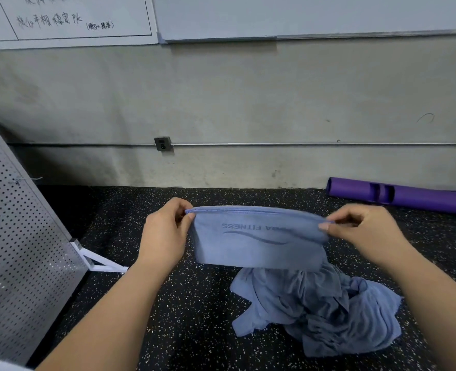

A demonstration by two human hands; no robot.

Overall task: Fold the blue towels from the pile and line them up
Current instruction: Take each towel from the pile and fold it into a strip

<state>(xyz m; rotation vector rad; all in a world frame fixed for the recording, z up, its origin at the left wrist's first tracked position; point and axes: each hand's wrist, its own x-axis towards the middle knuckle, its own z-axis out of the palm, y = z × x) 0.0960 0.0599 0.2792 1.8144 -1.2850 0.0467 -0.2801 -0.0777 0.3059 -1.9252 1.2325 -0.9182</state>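
A heap of blue towels [320,309] lies crumpled on the speckled floor [168,317] just below the grip, unfolded. Above it, the left hand [165,231] and right hand [360,231] each pinch a top corner of one doubled towel [259,239], stretched between them. No finished row is in sight, so the job looks barely begun. Whether the towel clears the heap, and how many towels lie there, cannot be told.
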